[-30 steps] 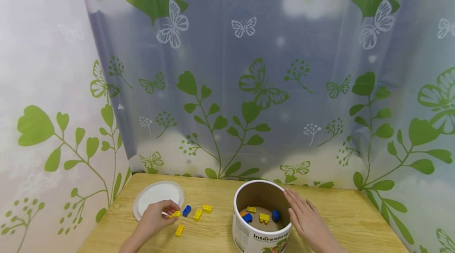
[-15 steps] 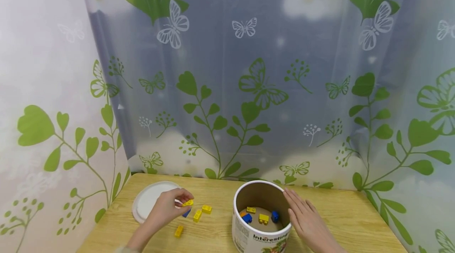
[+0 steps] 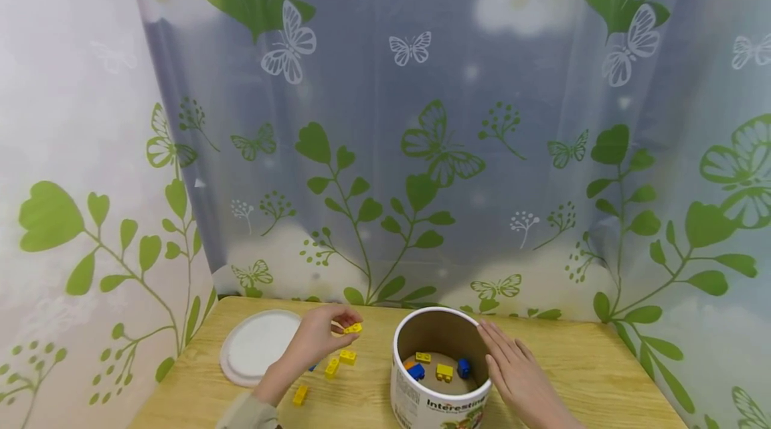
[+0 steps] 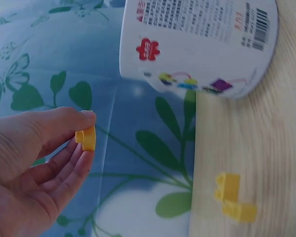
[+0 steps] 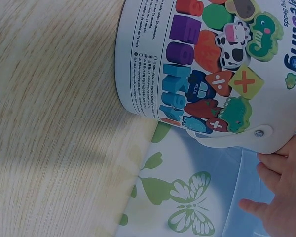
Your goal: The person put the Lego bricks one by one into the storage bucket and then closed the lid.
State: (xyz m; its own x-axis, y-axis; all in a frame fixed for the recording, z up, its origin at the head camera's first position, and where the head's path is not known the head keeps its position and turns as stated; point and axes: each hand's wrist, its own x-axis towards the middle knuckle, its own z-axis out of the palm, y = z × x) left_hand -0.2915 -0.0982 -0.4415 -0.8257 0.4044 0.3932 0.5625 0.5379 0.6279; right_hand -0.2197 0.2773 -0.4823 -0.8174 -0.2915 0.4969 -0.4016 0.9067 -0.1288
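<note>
Pinched between thumb and fingertips of my left hand (image 3: 322,335) is a small yellow toy brick (image 4: 88,138), raised above the table left of the bucket. A round white bucket (image 3: 402,389) with printed sides stands in front of me. Inside it lie several bricks, among them a yellow brick (image 3: 444,372) and a blue brick (image 3: 463,368). My right hand (image 3: 523,375) rests with straight fingers against the bucket's right rim. In the right wrist view its fingers (image 5: 276,163) are beside the bucket's handle mount.
Loose yellow bricks (image 3: 332,368) lie on the wooden table (image 3: 361,409), with a blue one mostly hidden behind my left hand. A round white lid (image 3: 255,347) lies at the back left. A patterned curtain (image 3: 373,148) hangs along the table's far edge.
My left hand has lifted the yellow brick from beside the lid and carried it right and up toward the bucket. The right hand stays at the rim.
</note>
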